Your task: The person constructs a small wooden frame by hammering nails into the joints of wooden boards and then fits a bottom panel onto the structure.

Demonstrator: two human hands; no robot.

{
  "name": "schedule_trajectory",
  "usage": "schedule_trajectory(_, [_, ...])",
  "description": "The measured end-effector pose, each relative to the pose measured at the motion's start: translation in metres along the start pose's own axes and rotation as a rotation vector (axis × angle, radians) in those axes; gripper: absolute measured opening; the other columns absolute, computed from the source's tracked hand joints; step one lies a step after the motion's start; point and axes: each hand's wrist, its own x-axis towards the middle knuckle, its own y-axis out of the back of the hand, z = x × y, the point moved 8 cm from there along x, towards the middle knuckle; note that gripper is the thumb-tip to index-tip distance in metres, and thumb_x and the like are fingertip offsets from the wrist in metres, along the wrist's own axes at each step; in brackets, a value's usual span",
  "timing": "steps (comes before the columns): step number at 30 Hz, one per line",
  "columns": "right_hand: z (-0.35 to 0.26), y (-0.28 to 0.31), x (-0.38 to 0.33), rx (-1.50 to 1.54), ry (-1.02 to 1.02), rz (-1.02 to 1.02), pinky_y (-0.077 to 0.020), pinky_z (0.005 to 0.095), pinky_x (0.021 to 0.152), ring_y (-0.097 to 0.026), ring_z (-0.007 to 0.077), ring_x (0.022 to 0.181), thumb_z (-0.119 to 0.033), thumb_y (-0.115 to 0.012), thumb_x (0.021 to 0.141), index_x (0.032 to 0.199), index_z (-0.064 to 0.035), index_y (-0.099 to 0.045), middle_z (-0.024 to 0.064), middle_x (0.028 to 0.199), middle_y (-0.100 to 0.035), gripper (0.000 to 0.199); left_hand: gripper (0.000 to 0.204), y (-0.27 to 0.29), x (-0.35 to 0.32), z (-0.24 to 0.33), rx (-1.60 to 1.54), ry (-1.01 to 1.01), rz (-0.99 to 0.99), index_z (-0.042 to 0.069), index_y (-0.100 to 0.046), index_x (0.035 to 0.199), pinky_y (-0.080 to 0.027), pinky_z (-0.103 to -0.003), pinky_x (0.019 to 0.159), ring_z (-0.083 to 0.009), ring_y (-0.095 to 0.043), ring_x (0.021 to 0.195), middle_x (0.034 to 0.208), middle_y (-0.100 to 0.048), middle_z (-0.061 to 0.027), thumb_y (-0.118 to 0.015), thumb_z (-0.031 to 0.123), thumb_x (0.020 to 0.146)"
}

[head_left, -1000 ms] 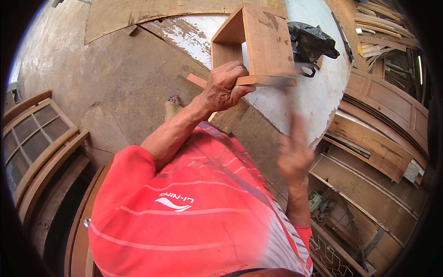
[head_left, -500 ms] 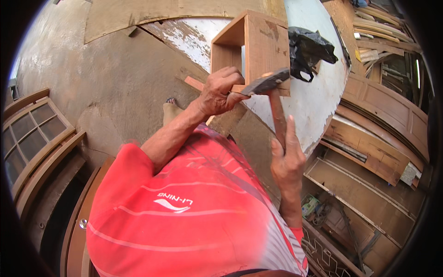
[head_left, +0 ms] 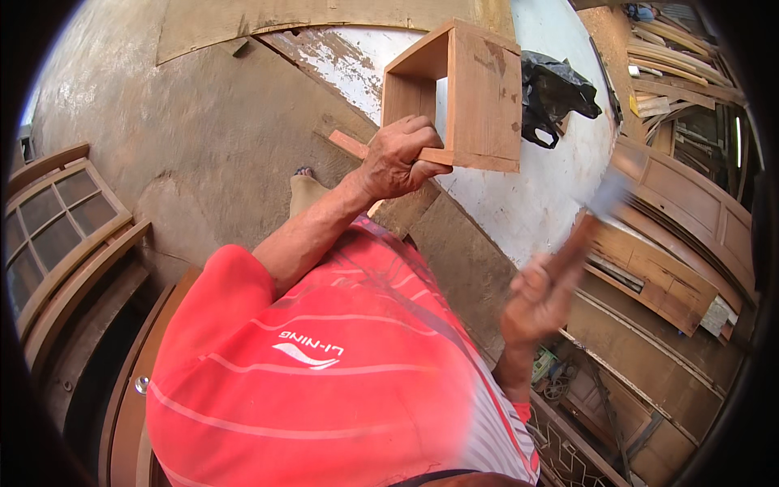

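My left hand is closed round the near lower edge of an open wooden box, its fingers hooked over the rim. The box is brown, with one open side turned left and a broad side panel facing right. Out to the right, my right hand grips a hammer by its wooden handle. The hammer is smeared by motion, its grey head raised well apart from the box. A thin reddish wood strip sticks out to the left beside my left hand.
Behind the box lies a worn white board with a black plastic bag on it. Wooden panels and stacked timber strips stand at the right. A paned window frame leans at the far left.
The hammer has swung away from the box's side panel, out to the right, with my right hand. My left hand and the box have shifted slightly right in the picture.
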Motion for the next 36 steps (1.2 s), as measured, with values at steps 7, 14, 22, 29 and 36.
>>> schedule_trajectory(7, [0.019,-0.035,-0.020,-0.373,0.200,-0.241,-0.0582,0.0327,0.072,-0.062,0.0166,0.069,-0.023,-0.067,0.103,0.150,0.0046,-0.048,0.0120,0.091,-0.066,0.058,0.033,-0.004,-0.003,-0.004,0.023,0.016,-0.001,0.005,-0.059,0.082,-0.045,-0.043,0.064,-0.0332,-0.056,0.073,0.079,-0.052,-0.0115,-0.080,0.031,0.086])
schedule_trajectory(14, [0.095,-0.027,0.004,-0.237,-0.253,-0.053,-0.0553,0.0410,0.090,-0.071,0.0345,0.112,-0.017,-0.062,0.105,0.152,0.0034,-0.048,0.0278,0.129,-0.068,0.053,0.030,0.001,0.008,-0.001,-0.001,0.028,-0.051,0.005,-0.064,0.086,-0.046,-0.043,0.064,-0.0330,-0.057,0.074,0.080,-0.053,-0.0126,-0.077,0.032,0.091])
schedule_trajectory(22, [0.163,-0.088,0.021,-0.425,-0.001,-0.173,-0.0506,0.0477,0.102,-0.059,0.0459,0.128,-0.034,-0.069,0.101,0.145,0.0047,-0.052,0.0314,0.140,-0.058,0.061,0.037,-0.004,0.056,0.020,0.026,0.245,-0.181,0.001,-0.068,0.093,-0.050,-0.048,0.070,-0.0407,-0.063,0.077,0.084,-0.063,-0.0187,-0.070,0.037,0.098])
schedule_trajectory(29, [0.083,-0.145,0.097,0.369,0.058,0.073,-0.0459,0.0430,0.109,-0.054,0.0317,0.132,-0.012,-0.087,0.082,0.159,0.0072,-0.023,0.0245,0.146,-0.050,0.102,0.091,-0.038,0.097,-0.018,-0.338,0.516,-0.606,-0.004,-0.075,0.115,-0.056,-0.043,0.089,-0.0289,-0.071,0.101,0.108,-0.076,-0.0223,-0.038,0.078,0.100])
schedule_trajectory(36, [0.096,-0.120,0.113,0.474,-0.239,0.080,-0.0510,0.0354,0.100,-0.063,0.0230,0.116,-0.023,-0.083,0.086,0.161,0.0090,-0.021,0.0208,0.135,-0.060,0.102,0.061,0.055,0.132,-0.010,0.059,0.342,0.086,0.001,-0.065,0.131,-0.058,-0.038,0.086,-0.0227,-0.070,0.096,0.100,-0.073,-0.0159,-0.069,0.052,0.099])
